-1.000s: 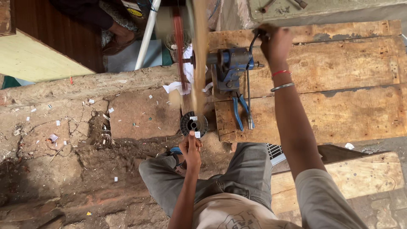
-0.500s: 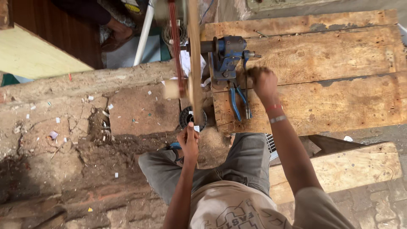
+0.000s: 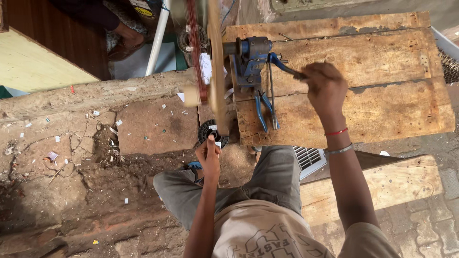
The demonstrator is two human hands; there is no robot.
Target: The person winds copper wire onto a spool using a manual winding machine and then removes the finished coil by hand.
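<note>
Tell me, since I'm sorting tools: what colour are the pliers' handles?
Blue, on the pliers lying on the wooden bench; head view.

Winder point(image 3: 251, 57) on bench point(image 3: 382, 62), pliers point(image 3: 263, 107) before it, spool point(image 3: 213, 131) left on ground.

The right part of the wooden bench point(image 3: 382, 62) is bare, so a hand can pass freely there. At its left edge the blue winding machine point(image 3: 253, 57) stands in the way, with the blue-handled pliers point(image 3: 263, 107) lying just below it. Left of the bench, the blurred spinning wooden frame point(image 3: 216, 71) blocks the gap. Beneath it the black spool point(image 3: 210, 131) sits on the dirt ground point(image 3: 95, 181), which is open further left.
</note>
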